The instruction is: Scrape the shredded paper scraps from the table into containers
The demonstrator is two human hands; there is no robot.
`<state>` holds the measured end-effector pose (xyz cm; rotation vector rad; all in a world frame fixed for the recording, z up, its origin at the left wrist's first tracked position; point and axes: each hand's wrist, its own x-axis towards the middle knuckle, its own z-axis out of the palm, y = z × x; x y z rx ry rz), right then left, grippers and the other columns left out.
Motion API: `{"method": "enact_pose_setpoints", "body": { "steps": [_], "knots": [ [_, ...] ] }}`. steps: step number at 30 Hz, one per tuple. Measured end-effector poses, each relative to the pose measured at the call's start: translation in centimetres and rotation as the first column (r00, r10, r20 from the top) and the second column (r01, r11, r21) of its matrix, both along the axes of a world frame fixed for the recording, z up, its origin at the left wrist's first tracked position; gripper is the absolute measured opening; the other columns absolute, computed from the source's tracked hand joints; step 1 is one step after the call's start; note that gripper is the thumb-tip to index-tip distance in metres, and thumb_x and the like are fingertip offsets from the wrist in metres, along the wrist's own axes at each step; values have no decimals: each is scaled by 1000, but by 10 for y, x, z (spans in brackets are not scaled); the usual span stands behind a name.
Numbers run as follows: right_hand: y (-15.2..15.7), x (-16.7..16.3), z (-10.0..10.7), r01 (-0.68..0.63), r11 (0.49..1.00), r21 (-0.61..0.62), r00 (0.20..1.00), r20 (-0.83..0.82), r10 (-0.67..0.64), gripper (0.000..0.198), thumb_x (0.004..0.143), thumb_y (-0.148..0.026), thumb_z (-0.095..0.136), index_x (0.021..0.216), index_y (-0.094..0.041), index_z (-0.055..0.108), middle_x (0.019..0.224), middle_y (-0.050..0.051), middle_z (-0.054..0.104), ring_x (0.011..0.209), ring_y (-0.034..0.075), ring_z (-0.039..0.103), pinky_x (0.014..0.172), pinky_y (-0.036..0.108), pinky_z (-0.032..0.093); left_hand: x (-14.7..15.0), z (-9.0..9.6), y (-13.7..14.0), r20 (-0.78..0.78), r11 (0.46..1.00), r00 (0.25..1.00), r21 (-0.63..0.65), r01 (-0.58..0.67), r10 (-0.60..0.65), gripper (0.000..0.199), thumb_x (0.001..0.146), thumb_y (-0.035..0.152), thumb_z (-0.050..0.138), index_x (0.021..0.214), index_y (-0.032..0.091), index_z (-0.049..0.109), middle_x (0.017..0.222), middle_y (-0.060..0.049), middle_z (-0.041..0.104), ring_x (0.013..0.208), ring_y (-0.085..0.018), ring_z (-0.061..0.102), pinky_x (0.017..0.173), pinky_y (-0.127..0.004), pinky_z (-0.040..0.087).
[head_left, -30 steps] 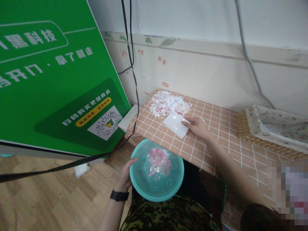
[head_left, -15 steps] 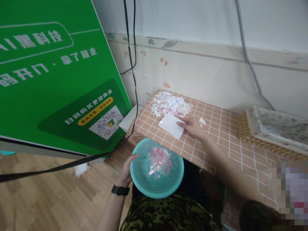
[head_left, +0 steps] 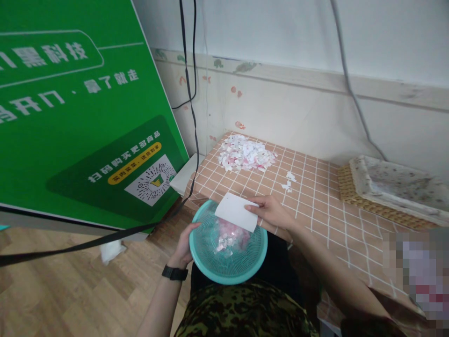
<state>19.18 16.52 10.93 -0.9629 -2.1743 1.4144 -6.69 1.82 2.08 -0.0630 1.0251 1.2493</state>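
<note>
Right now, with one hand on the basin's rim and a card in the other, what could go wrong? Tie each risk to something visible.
Only the left hand grips the basin, at one side, so it might tip and spill its bits.
The card, held by the right hand over the far rim, could knock it.
The scraps lie loose on the table, so a draught might scatter them.
</note>
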Motion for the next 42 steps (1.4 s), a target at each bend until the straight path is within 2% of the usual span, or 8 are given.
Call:
{"method": "enact_pose_setpoints", "body": {
  "steps": [7,14,21,26,30,32,35,42],
  "knots": [
    [0,69,3,431,902,19,902,-32,-431,45,82,-49,59,111,-17,69,85,7,71,63,18,64,52,30,56,2,-10,-3,-50,1000,998,10,-24,25,11,72,19,68,76,10,71,69,-8,75,60,-22,68,63,-33,55],
    [59,142,-2,506,853,-132,859,-7,-511,56,71,-48,72,111,-10,69,73,6,69,57,15,62,49,29,57,14,-21,-5,-20,1000,1000,-21,22,-22,11,73,18,66,74,10,73,69,-9,75,60,-22,69,63,-34,56],
    [107,162,3,628,762,-160,764,-57,-642,59,68,-40,76,116,-7,66,65,5,67,50,14,59,46,29,55,29,-46,-12,-50,999,999,-42,-9,7,10,71,20,70,76,12,73,71,-9,76,62,-23,70,65,-34,56],
    [112,142,22,515,856,-45,856,-28,-517,51,73,-43,71,113,-11,69,82,8,72,60,16,64,52,29,56,36,-66,-20,-54,997,998,-75,-35,31,11,71,21,70,78,13,74,73,-9,77,64,-25,71,67,-36,57],
    [123,118,38,359,895,262,910,116,-399,43,82,-42,61,115,-16,69,80,6,73,58,16,63,52,28,52,38,-78,-25,-54,992,997,-116,-55,49,18,69,24,71,81,11,74,73,-10,77,62,-24,70,67,-36,57],
    [129,104,47,244,863,443,914,193,-357,37,86,-38,55,115,-19,69,87,6,74,66,18,65,59,28,51,37,-83,-27,-52,988,996,-128,-84,78,18,68,23,71,80,9,73,71,-10,76,63,-25,70,67,-36,56],
    [132,83,58,83,750,656,895,282,-346,33,88,-30,50,113,-22,70,102,7,73,85,21,67,74,30,48,35,-88,-30,-89,980,988,-144,-140,128,15,67,22,72,77,10,72,68,-8,75,66,-26,71,70,-37,56],
    [120,52,66,-173,557,812,719,491,-493,31,88,-21,45,104,-27,70,81,9,72,73,23,64,59,31,36,38,-85,-36,-89,970,984,-175,-169,156,23,67,27,71,82,10,72,75,-11,76,73,-31,72,72,-43,56]
  ]
}}
